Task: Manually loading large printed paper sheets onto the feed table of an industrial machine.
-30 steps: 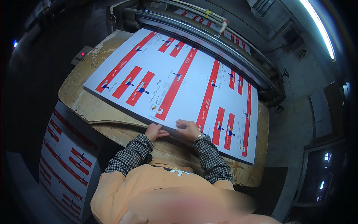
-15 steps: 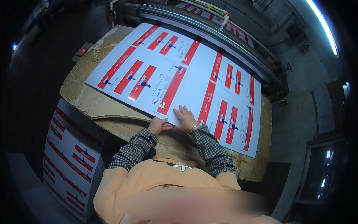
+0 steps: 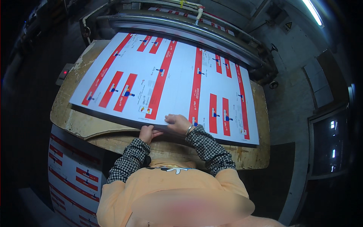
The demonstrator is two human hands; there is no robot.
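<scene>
A large white sheet (image 3: 181, 83) printed with red bars and small blue figures lies across a worn wooden table. Its far edge reaches the metal rollers, and a dark shadow runs below its near edge. My right hand (image 3: 178, 124) is at the middle of that near edge, fingers curled over the top and closed on the sheet; the thumb's place underneath is hidden. Just left of it, my left hand (image 3: 149, 134) is at the edge, slightly below the sheet, thumb and fingers apart. Whether its fingertips touch the sheet cannot be made out.
The wooden table (image 3: 62, 117) has a rounded, chipped rim. Beyond it stands a roller machine (image 3: 181, 28) with pipes and handwheels. A box with a red light (image 3: 65, 72) sits at the table's left. Similar printed sheets (image 3: 72, 170) are at the lower left.
The sheet's near edge now stands off the table with a shadow beneath. My right hand has gone from flat and spread to curled at the edge. The whole view has shifted.
</scene>
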